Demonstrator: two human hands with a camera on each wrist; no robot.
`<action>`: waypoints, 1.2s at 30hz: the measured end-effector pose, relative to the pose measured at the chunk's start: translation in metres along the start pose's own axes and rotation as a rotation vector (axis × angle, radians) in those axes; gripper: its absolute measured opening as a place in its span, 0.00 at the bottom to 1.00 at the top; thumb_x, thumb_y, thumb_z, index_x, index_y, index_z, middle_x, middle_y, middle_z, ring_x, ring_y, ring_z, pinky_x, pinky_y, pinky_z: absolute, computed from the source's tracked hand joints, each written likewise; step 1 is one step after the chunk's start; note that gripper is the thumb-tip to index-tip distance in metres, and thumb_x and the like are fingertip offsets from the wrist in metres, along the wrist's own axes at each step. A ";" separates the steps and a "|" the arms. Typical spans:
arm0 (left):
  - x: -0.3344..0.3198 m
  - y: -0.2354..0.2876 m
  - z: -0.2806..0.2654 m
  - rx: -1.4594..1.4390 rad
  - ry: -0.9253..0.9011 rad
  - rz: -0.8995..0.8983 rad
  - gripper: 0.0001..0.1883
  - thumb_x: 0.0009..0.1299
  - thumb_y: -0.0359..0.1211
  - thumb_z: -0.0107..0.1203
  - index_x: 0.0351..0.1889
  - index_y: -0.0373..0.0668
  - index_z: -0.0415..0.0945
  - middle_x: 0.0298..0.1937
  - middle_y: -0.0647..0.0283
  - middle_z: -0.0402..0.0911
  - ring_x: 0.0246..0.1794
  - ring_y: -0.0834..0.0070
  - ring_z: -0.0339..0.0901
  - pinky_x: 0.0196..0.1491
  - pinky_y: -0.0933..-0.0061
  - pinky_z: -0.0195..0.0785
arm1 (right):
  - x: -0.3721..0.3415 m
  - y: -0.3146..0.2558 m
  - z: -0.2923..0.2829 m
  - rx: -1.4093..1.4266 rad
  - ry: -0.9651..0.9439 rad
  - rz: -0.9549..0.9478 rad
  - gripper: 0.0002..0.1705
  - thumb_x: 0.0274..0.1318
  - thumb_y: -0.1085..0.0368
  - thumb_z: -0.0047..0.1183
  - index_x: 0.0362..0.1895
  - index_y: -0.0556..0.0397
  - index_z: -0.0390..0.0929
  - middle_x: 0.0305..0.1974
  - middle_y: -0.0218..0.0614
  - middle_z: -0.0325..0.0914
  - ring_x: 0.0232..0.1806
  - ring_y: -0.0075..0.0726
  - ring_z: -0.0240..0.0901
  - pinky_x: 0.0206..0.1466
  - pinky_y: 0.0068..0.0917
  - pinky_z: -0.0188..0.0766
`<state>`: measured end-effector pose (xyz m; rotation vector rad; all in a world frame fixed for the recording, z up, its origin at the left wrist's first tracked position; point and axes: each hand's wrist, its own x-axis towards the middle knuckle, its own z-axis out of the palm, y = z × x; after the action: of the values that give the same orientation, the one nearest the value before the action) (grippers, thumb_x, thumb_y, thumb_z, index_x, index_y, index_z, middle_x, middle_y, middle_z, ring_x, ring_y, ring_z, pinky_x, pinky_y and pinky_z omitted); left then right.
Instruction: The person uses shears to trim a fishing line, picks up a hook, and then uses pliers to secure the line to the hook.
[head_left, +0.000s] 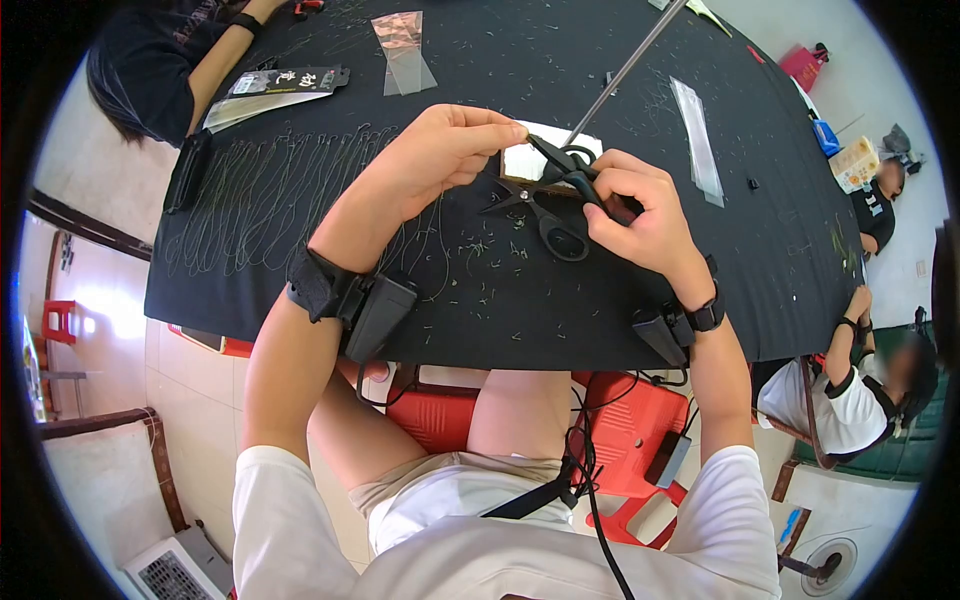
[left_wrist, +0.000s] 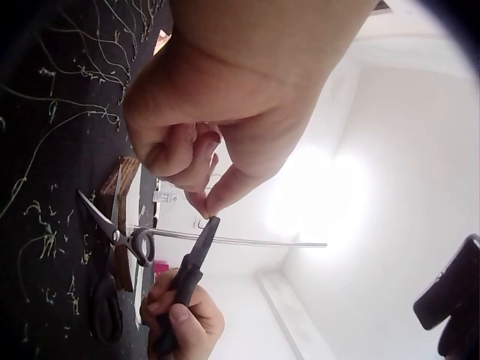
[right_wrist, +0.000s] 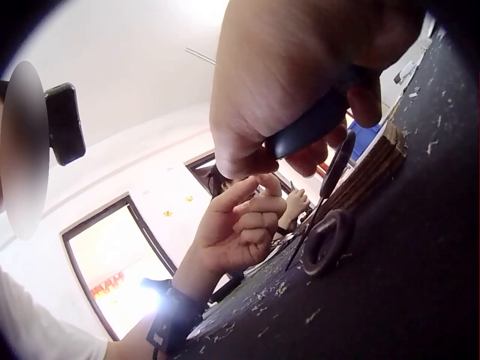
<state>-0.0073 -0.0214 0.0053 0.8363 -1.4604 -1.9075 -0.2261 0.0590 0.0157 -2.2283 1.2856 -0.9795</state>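
Black pliers (left_wrist: 196,255) with a tapered nose are gripped by my right hand (head_left: 645,215), fingers wrapped round the handles. Their tip reaches the fingertips of my left hand (head_left: 440,155). Thumb and forefinger of that hand pinch a tiny hook (left_wrist: 201,223), a thin curved bit of wire mostly hidden by the fingertips. Below the hands, black-handled scissors (head_left: 550,228) lie with spread blades against a wooden block (head_left: 518,160) with a white top. A thin metal rod (head_left: 628,70) rises from the block.
Many looped thin lines (head_left: 270,190) lie in a row on the black tablecloth (head_left: 480,330), left of the hands. Line scraps litter the cloth. Clear plastic sleeves (head_left: 697,140) and a printed packet (head_left: 290,82) lie farther off. Other people sit at the table's left and right.
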 end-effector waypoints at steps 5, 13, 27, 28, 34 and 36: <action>-0.002 0.006 0.004 0.192 0.098 0.089 0.14 0.63 0.36 0.54 0.40 0.35 0.75 0.17 0.78 0.64 0.14 0.93 0.51 0.16 0.89 0.38 | 0.001 0.001 -0.002 -0.024 -0.007 0.025 0.11 0.36 0.68 0.54 0.15 0.59 0.64 0.20 0.32 0.63 0.17 0.24 0.56 0.20 0.21 0.53; -0.005 0.008 0.007 0.410 0.186 0.214 0.13 0.60 0.38 0.56 0.34 0.38 0.79 0.19 0.77 0.68 0.17 0.93 0.54 0.19 0.89 0.42 | 0.002 -0.001 -0.001 -0.027 0.002 0.035 0.11 0.36 0.68 0.54 0.15 0.59 0.65 0.20 0.32 0.64 0.17 0.24 0.57 0.21 0.21 0.55; -0.003 0.006 0.007 0.417 0.210 0.186 0.11 0.59 0.36 0.56 0.33 0.38 0.79 0.20 0.75 0.71 0.17 0.93 0.58 0.19 0.89 0.45 | 0.001 -0.002 -0.001 -0.053 -0.013 0.036 0.12 0.36 0.67 0.55 0.15 0.58 0.65 0.21 0.33 0.64 0.18 0.25 0.58 0.21 0.21 0.56; -0.003 0.006 0.007 0.413 0.210 0.186 0.11 0.59 0.36 0.56 0.33 0.37 0.79 0.21 0.75 0.72 0.17 0.93 0.59 0.19 0.89 0.46 | 0.001 -0.002 -0.001 -0.052 -0.013 0.036 0.12 0.36 0.67 0.55 0.15 0.58 0.65 0.21 0.33 0.64 0.18 0.25 0.58 0.21 0.21 0.56; -0.001 0.004 0.003 0.448 0.240 0.216 0.11 0.59 0.34 0.56 0.34 0.36 0.78 0.26 0.70 0.76 0.24 0.90 0.66 0.26 0.89 0.55 | 0.001 -0.003 -0.002 -0.068 -0.013 0.034 0.11 0.36 0.68 0.55 0.15 0.59 0.65 0.21 0.34 0.64 0.18 0.26 0.59 0.21 0.22 0.57; 0.000 0.003 0.000 0.462 0.245 0.218 0.12 0.59 0.34 0.56 0.35 0.35 0.78 0.26 0.69 0.76 0.25 0.89 0.67 0.28 0.89 0.57 | 0.001 -0.003 -0.003 -0.089 -0.019 0.026 0.11 0.36 0.68 0.55 0.16 0.59 0.65 0.21 0.34 0.64 0.18 0.27 0.59 0.21 0.22 0.57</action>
<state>-0.0070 -0.0219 0.0086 1.0239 -1.7789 -1.2756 -0.2261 0.0592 0.0201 -2.2751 1.3717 -0.9065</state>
